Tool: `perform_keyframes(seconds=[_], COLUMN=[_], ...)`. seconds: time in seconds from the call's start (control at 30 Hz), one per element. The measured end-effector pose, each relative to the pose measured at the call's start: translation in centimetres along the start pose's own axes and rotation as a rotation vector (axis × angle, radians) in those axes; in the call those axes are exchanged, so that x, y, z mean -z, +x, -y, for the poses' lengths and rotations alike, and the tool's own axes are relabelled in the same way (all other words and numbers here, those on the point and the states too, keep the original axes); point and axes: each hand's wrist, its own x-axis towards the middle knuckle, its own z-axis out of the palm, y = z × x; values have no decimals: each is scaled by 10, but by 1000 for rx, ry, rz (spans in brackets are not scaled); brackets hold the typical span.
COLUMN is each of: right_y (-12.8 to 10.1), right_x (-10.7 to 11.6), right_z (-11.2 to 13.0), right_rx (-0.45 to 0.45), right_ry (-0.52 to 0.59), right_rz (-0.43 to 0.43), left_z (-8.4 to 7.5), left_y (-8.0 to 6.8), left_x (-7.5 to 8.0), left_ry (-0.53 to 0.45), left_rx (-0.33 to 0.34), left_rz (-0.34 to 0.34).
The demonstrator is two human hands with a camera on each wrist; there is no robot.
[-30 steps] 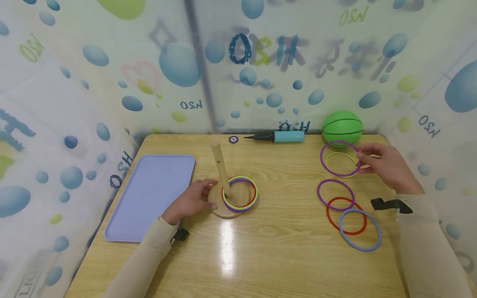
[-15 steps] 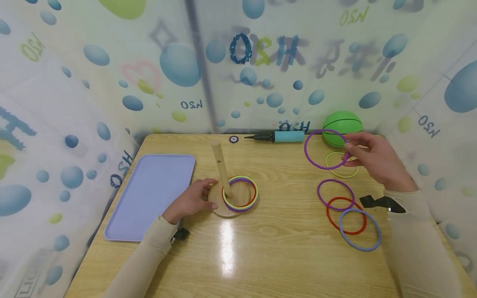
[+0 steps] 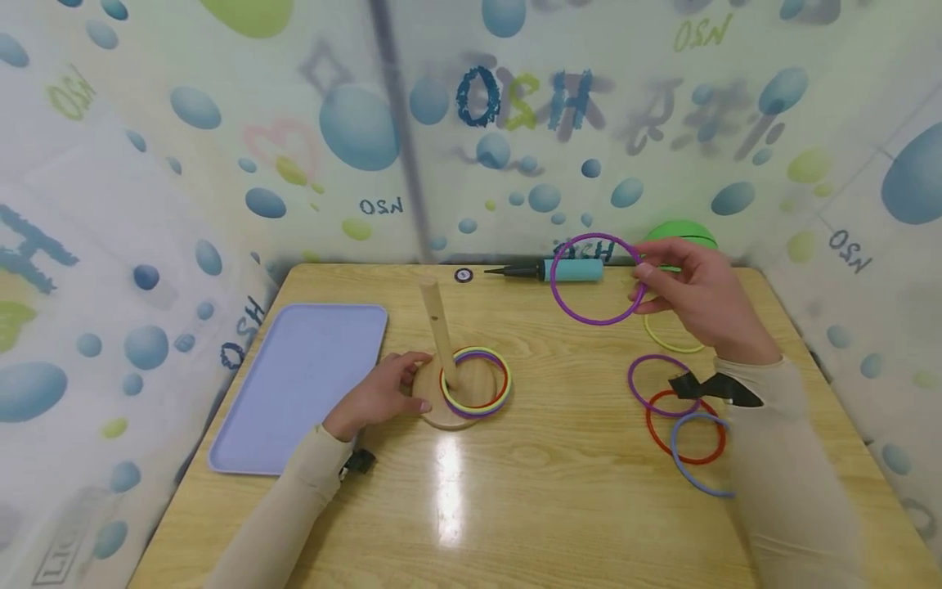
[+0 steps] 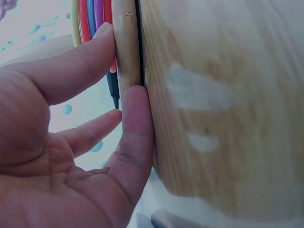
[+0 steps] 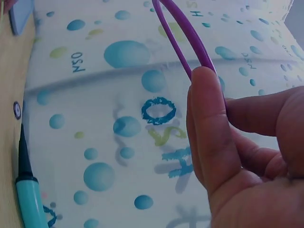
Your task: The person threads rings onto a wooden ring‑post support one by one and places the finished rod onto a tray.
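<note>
Head view: the right hand (image 3: 688, 286), raised, has carried a purple ring (image 3: 599, 322) leftward, off the ball (image 3: 680, 232); it now overlaps the pump (image 3: 581, 270). The left hand (image 3: 379, 395) stays at the base (image 3: 441, 417). Left wrist view: thumb and fingers hold the base's rim. Right wrist view: thumb and fingertips pinch the purple ring.

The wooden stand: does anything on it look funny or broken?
I see nothing broken. The stacked rings sit off-centre: they circle the peg but stick out past the wooden base on the side away from the left hand.
</note>
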Motion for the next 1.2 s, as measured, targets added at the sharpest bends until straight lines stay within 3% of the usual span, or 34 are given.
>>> perform_keyframes(seconds=[0.4, 0.67, 0.9, 1.2], right_y=[19, 33, 39, 43], right_x=[-50, -102, -139, -157], right_z=[29, 31, 25, 2], right_rx=[83, 117, 63, -64], right_ry=[207, 362, 396, 360], right_rz=[86, 173, 219, 242], left_z=[-3, -3, -3, -1], left_y=[-1, -2, -2, 1], left_x=[1, 1, 0, 0], left_ry=[-6, -10, -5, 9], left_rx=[-4, 16, 3, -6], left_rz=[6, 6, -1, -2])
